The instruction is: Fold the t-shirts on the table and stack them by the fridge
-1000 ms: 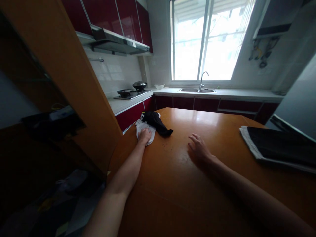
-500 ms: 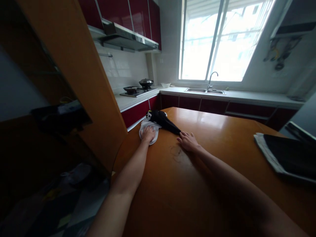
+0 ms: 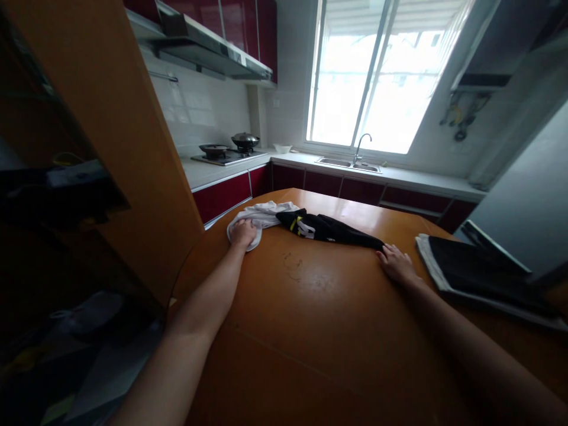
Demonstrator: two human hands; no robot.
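A black-and-white garment (image 3: 341,228) lies bunched and drawn out lengthwise across the wooden table (image 3: 310,331). Its white part (image 3: 270,213) is at the left; the black part carries a yellow and white print and narrows toward the right. My left hand (image 3: 244,232) is on the rounded white end, fingers bent over the cloth. At the black tip, my right hand (image 3: 398,263) has its fingers closed on the fabric. The cloth under both hands is partly hidden.
A folded dark cloth with a pale edge (image 3: 479,272) lies on the table at the right. Behind stand a counter with a sink (image 3: 341,163) and a stove with a lidded wok (image 3: 245,141). A wooden panel (image 3: 133,177) rises at the left.
My right hand has moved right with the black tip, stretching the garment out longer. More of its white part and print now shows. The view has turned slightly right.
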